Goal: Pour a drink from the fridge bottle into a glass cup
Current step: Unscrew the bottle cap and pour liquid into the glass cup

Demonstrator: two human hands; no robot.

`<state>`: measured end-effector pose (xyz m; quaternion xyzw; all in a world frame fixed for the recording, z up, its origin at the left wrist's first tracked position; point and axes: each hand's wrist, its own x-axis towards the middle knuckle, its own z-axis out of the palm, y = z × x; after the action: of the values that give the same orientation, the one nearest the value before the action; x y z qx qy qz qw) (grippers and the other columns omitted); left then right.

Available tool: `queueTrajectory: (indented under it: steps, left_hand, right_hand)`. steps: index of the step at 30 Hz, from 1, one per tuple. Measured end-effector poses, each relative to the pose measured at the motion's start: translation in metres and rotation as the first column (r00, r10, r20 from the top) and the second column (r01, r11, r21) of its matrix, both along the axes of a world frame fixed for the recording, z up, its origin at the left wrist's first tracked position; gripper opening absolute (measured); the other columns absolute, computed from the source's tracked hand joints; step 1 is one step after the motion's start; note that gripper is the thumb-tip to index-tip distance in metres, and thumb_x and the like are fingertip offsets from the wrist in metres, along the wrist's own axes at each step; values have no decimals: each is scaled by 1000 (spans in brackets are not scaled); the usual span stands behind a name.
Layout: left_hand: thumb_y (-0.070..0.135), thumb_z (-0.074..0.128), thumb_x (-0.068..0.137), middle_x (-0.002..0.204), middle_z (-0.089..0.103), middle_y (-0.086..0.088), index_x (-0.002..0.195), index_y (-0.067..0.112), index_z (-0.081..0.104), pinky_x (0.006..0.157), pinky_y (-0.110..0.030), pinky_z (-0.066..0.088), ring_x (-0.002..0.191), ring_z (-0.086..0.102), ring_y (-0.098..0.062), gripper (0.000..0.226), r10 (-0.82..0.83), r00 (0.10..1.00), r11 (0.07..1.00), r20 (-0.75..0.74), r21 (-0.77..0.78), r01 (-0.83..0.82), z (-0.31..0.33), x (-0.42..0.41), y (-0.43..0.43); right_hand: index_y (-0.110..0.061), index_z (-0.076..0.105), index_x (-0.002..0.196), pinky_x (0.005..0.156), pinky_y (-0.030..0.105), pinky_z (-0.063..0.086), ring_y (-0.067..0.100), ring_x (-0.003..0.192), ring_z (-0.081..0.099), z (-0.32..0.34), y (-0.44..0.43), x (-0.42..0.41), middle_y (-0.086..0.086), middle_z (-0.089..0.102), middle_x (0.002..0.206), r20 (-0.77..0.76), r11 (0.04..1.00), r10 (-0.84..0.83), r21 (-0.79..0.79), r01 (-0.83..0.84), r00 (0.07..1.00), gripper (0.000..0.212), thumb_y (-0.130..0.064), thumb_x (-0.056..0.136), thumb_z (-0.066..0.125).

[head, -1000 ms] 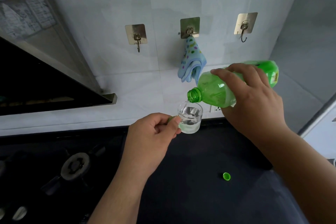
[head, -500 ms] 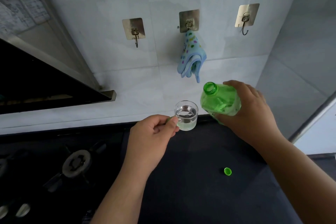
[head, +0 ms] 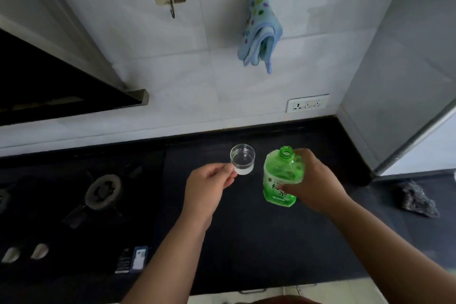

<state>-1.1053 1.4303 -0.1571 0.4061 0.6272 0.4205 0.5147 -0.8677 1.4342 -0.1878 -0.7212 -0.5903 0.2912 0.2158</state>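
Righted after a second at a steep tilt over the cup, the green bottle [head: 280, 175] now stands upright and uncapped low over the black countertop [head: 246, 242] — whether its base has touched down cannot be told. The right hand [head: 318, 186] wraps its fingers round the bottle's middle, thumb across the label. Just beside it, to the left and apart from it, the glass cup [head: 243, 161] holds a shallow measure of clear drink; the left hand [head: 209, 185] pinches its small handle between thumb and curled fingers. Thin plastic and part-empty, the bottle looks light and apt to dent — best held at mid-body, as now. The cup is rigid, slick and breakable; its handle is likely the surest hold.
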Motion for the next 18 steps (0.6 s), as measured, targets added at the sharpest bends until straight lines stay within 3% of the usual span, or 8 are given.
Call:
queueTrajectory:
  steps: [8,12,18]
  left_hand:
    - [13,65,97,95,79,-2,104,9,77,89,-28,59,97,75,-14,14,60,995,990,76,-129,-50,-70,2,-9]
    - [10,66,96,98,79,-2,110,8,75,91,-28,58,100,74,-12,16,71,991,983,117,-179,-49,-94,3,-13]
    - [6,65,96,97,79,-3,105,10,76,92,-28,58,99,75,-13,15,73,988,973,135,-227,-41,-119,-1,-19]
  right_hand:
    - [-31,40,128,81,40,54,20,102,59,-33,-9,-6,-9,50,111,97,988,69,-145,-55,993,74,-30,67,80]
    - [-29,39,125,79,40,55,19,99,60,-47,-10,-10,-6,53,115,112,977,91,-203,-67,990,68,-25,69,79]
    - [-28,37,123,67,32,54,15,92,59,-64,-18,-20,-5,54,122,112,959,150,-259,-117,982,66,-18,73,79]
